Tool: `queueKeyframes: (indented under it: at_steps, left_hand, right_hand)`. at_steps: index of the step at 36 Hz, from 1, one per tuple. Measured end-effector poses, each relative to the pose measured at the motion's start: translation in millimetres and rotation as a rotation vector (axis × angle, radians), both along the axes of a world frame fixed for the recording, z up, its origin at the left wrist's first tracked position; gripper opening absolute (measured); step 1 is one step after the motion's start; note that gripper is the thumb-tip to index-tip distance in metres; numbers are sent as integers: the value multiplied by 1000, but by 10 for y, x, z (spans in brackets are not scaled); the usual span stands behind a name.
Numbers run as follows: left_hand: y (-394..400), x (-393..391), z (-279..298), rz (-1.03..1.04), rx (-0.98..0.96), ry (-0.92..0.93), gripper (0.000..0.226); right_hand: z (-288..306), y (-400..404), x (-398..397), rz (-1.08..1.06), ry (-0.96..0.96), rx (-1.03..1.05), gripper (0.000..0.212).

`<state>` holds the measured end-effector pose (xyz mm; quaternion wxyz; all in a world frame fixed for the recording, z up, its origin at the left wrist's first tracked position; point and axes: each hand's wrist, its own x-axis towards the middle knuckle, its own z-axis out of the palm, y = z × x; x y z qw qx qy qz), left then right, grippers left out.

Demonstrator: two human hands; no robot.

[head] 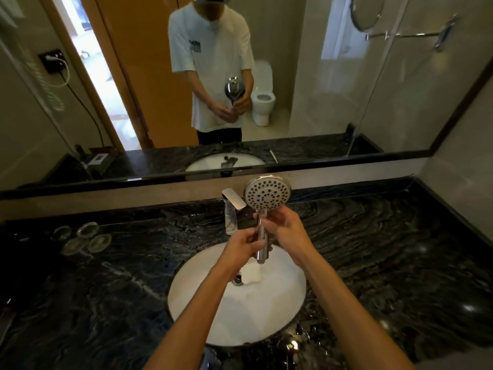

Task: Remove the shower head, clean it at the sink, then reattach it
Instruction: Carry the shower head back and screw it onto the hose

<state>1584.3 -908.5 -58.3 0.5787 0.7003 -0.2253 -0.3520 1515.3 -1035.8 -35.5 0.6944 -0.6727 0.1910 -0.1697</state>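
The detached shower head [267, 193] was held upright over the sink [288, 311], its handle gripped by left hand [244, 245] and right hand [284, 225]; cleaning was seemingly underway, faceplate rinsing judged next.

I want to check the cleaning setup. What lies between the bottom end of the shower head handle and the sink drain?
In the head view, only a white cloth-like object in the sink, beside the drain, under the shower head handle.
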Motion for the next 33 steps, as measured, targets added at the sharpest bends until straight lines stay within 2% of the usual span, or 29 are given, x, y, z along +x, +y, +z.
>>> queueKeyframes:
  at_steps: [6,13,19,28,33]
  left_hand:
    - [-225,-95,174,-49,-19,-44,22]
    - [-541,-182,272,-269,-66,-40,21]
    - [-788,-372,330,-475,-91,-4,18]
    - [-1037,-1063,523,-778,-111,-56,10]
    - [-1138,-1566,664,-928,-139,-13,17]
  right_hand:
    - [178,-150,-210,-83,-36,-16,28]
    - [354,-316,-515,-260,-58,-113,29]
    - [440,-348,-923,-453,-52,-100,29]
    - [559,-257,-1777,-745,-51,-96,28]
    - [697,-181,-2324,-869,-44,-131,26]
